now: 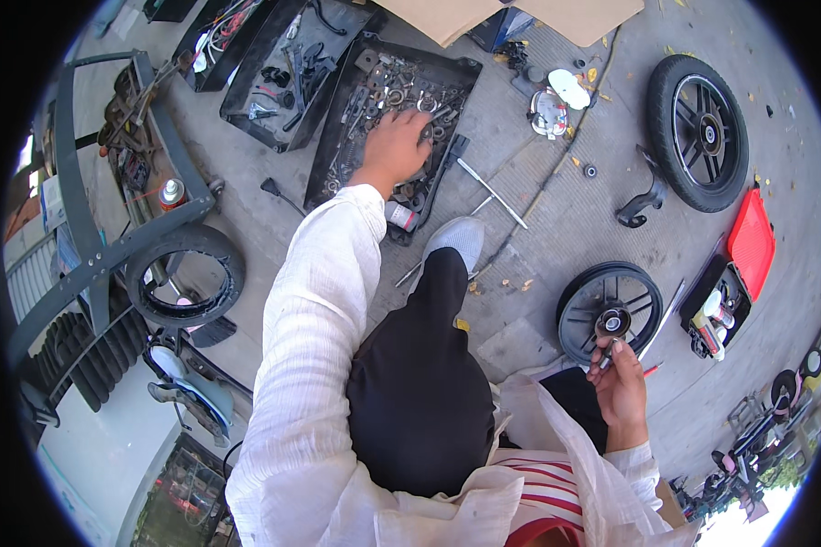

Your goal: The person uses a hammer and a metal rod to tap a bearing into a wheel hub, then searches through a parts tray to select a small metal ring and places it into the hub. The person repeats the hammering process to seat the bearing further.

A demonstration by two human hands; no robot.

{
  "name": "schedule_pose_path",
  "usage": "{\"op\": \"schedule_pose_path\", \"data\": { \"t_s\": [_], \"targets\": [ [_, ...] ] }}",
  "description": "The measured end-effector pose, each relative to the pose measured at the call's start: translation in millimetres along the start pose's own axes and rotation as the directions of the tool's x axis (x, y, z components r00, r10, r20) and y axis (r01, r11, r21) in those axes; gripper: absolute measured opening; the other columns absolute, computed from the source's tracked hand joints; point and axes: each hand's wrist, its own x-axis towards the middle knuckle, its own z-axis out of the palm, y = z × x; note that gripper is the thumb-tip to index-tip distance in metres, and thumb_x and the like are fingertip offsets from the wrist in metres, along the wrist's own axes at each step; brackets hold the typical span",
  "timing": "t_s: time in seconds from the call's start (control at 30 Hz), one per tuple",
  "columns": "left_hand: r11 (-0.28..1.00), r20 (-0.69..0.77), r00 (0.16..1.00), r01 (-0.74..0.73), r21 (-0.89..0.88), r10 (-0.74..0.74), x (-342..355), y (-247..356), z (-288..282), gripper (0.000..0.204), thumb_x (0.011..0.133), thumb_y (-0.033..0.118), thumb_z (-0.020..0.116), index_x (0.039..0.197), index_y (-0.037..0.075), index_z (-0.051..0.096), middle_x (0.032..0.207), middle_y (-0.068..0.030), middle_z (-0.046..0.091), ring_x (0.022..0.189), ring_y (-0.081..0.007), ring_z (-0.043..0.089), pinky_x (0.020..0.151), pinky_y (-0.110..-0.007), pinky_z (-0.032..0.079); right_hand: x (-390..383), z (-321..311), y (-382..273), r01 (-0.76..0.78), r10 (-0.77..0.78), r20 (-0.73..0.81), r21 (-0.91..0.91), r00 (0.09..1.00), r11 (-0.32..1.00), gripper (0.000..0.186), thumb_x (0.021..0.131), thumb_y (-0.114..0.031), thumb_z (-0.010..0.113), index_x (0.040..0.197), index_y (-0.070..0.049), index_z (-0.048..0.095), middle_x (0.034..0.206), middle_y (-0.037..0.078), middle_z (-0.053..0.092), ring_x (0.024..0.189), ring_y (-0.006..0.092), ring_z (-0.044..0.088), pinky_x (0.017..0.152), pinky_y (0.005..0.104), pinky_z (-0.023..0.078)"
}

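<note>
My left hand [394,144] rests over a black tray [465,71] of nuts, washers and other small metal parts, fingers curled around something I cannot make out. A small white-labelled container [401,214] lies below that hand. My right hand [616,383] grips a small silver cylindrical piece [608,356] just below the hub of a black spoked wheel [577,310] lying on the ground. My shoe [456,237] is beside the tray, near a cross-shaped metal wrench [506,206].
A tyred wheel [673,178], black bracket [641,203] and open red-lidded case [750,246] lie rightward. Further trays [255,64], cardboard [579,16] and small parts [549,114] are ahead. Leftward stand a metal frame [91,246] and loose tyre [223,273]; a cord [570,137] crosses the ground.
</note>
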Motion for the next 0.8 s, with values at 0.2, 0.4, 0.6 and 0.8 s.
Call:
{"op": "schedule_pose_path", "data": {
  "t_s": [0.2, 0.4, 0.6, 0.8],
  "targets": [
    [0.998, 0.150, 0.987, 0.063, 0.004, -0.063, -77, -26, -9, 0.034, 0.083, 0.023, 0.053, 0.116, 0.017, 0.063, 0.122, -0.0049, 0.060, 0.114, -0.0260, 0.055, 0.107, -0.046, 0.032, -3, -1, -3, 0.024, -0.024, 0.028, 0.007, 0.999, 1.000, 0.027, 0.098, -0.028, 0.053, 0.105, -0.003, 0.060, 0.087, 0.004, 0.057, 0.075, 0.0122, 0.052, 0.066, 0.0256, 0.044],
    [0.994, 0.265, 0.960, 0.102, -0.034, -0.089, -101, -14, -42, 0.029, 0.086, 0.035, 0.052, 0.100, 0.021, 0.072, 0.108, -0.0025, 0.067, 0.114, -0.0239, 0.056, 0.112, -0.057, 0.018, -4, -6, -1, 0.005, -0.006, 0.026, 0.017, 1.000, 1.000, 0.027, 0.098, -0.029, 0.053, 0.105, -0.004, 0.060, 0.087, 0.004, 0.057, 0.075, 0.0116, 0.052, 0.067, 0.0250, 0.043],
    [0.951, 0.127, 0.952, 0.292, -0.098, -0.279, -41, -38, -54, 0.024, 0.088, 0.027, 0.060, 0.098, 0.008, 0.072, 0.111, -0.0102, 0.068, 0.110, -0.0295, 0.059, 0.093, -0.036, 0.046, -4, -5, 0, -0.009, 0.009, 0.017, 0.003, 1.000, 1.000, 0.028, 0.098, -0.030, 0.053, 0.105, -0.004, 0.060, 0.087, 0.004, 0.057, 0.074, 0.0117, 0.052, 0.067, 0.0251, 0.044],
    [0.993, -0.208, 0.973, -0.112, -0.042, 0.101, 24, -44, -24, 0.031, 0.087, 0.006, 0.055, 0.116, 0.010, 0.065, 0.116, -0.0109, 0.065, 0.110, -0.0307, 0.058, 0.096, -0.038, 0.046, -1, -2, -3, -0.006, 0.006, 0.009, 0.014, 1.000, 1.000, 0.027, 0.098, -0.029, 0.053, 0.105, -0.003, 0.060, 0.086, 0.004, 0.058, 0.073, 0.0120, 0.052, 0.066, 0.0251, 0.044]
  ]
}}
